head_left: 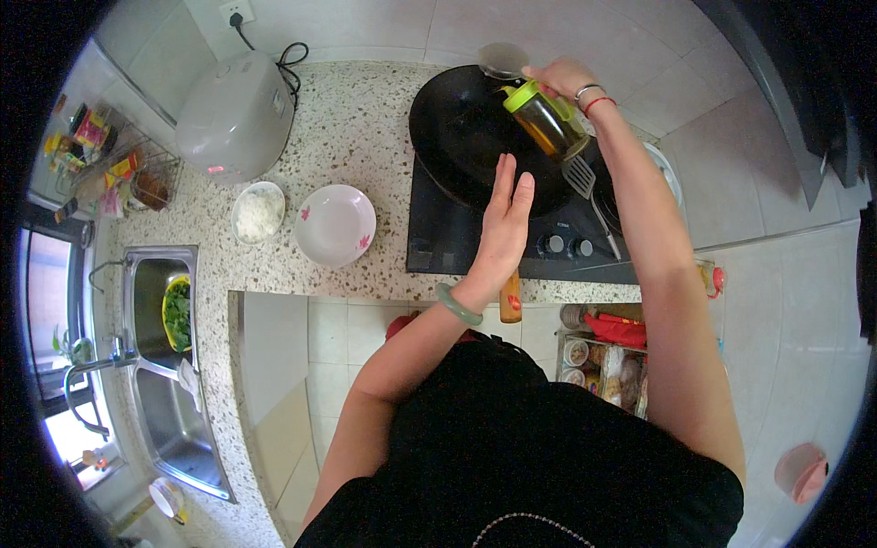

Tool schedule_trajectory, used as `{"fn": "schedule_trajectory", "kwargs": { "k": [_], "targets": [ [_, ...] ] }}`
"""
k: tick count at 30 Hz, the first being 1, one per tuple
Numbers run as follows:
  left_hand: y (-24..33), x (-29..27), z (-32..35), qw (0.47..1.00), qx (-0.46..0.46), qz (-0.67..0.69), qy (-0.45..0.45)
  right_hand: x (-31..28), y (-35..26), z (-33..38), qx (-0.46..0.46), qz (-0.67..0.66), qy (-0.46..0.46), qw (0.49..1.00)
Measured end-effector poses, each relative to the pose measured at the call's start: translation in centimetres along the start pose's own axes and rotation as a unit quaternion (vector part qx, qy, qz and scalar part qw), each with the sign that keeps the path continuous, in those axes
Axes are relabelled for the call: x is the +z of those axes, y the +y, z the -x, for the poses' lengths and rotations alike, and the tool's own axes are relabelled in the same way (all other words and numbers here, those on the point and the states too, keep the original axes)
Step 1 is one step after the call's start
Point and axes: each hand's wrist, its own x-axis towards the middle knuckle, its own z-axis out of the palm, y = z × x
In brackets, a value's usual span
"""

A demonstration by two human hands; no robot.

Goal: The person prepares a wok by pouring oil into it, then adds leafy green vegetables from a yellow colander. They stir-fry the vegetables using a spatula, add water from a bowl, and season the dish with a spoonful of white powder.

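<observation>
Here: your right hand point(554, 77), grasping one green-topped bottle point(548, 123) of amber liquid point(539, 139), tilted over the right side of a black wok point(457, 128). Your left hand point(505, 224), flat, grip released, above the wok's near edge. Just beside the bottle's base, one slotted spatula point(579, 178). On the counter point(347, 105), left of the stove point(434, 242): one white plate point(333, 226), one bowl point(251, 239) of white food point(260, 214).

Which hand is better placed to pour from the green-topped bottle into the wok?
Probably the right hand: it holds the green-topped bottle, tilted over the wok. The left hand is open and empty near the wok's near side.
</observation>
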Motion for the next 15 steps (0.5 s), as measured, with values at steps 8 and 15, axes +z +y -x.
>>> {"fn": "schedule_trajectory", "kwargs": {
  "k": [8, 15],
  "targets": [
    [-0.1, 0.6, -0.2, 0.999, -0.016, 0.002, -0.031, -1.8, 5.3, -1.0, 0.055, 0.048, 0.043, 0.996],
    [-0.9, 2.2, 0.2, 0.997, -0.028, -0.003, -0.071, -1.4, 8.1, 3.5, 0.061, 0.002, 0.059, 0.996]
  ]
}}
